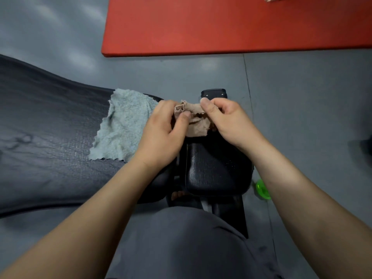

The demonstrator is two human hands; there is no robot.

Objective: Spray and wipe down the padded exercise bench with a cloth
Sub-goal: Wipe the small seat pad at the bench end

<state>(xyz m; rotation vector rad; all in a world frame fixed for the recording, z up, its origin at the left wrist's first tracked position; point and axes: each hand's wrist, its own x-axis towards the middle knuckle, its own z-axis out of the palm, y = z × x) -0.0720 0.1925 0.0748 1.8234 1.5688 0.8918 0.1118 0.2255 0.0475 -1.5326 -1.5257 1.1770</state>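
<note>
A small tan cloth [196, 119] hangs crumpled between both hands above the bench. My left hand [163, 135] pinches its left edge between thumb and fingers. My right hand [225, 119] pinches its right edge the same way. The black padded bench runs from the long back pad [50, 141] on the left to the small seat pad [213, 172] under my hands. A light blue-grey towel [124, 125] lies flat on the back pad, just left of my left hand. No spray bottle body is plainly visible.
A red floor mat [221, 25] lies on the grey floor beyond the bench. A green plastic object [262, 189] shows beside the seat pad, partly behind my right forearm. The bench's black foot [213, 94] sticks out past my hands. My grey-clothed leg [181, 244] fills the bottom.
</note>
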